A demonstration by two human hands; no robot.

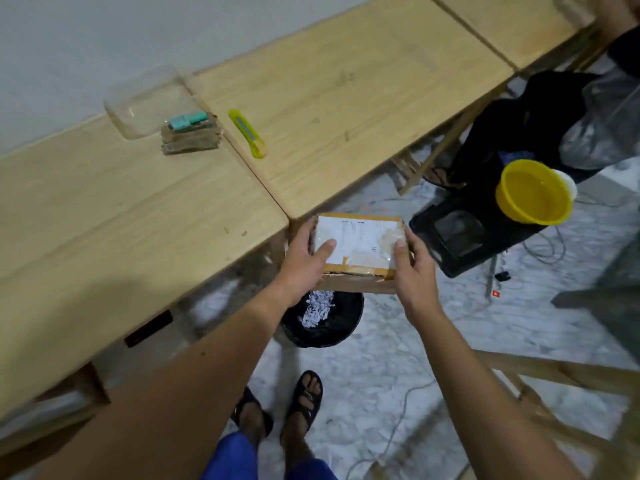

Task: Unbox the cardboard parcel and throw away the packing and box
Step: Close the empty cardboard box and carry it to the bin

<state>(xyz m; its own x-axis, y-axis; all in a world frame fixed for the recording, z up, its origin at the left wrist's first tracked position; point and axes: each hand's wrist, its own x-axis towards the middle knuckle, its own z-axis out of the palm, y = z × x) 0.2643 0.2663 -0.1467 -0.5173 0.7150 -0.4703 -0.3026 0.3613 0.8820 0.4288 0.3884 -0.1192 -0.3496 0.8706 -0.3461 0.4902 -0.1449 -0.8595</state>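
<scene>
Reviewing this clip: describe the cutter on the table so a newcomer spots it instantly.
Start at the long wooden table along the wall. Near its middle seam, right of the clear plastic tray, lies the utility knife. It is the only yellow-green, slim, stick-shaped thing there.

I held the cardboard box [358,249] at frame centre, left hand [304,263] on its left edge, right hand [414,271] on its right, directly above the bin [323,318], which contained shredded packing [317,310]. On the table [138,216], upper left, the knife [247,133] lay right of the tray [149,102].
</scene>
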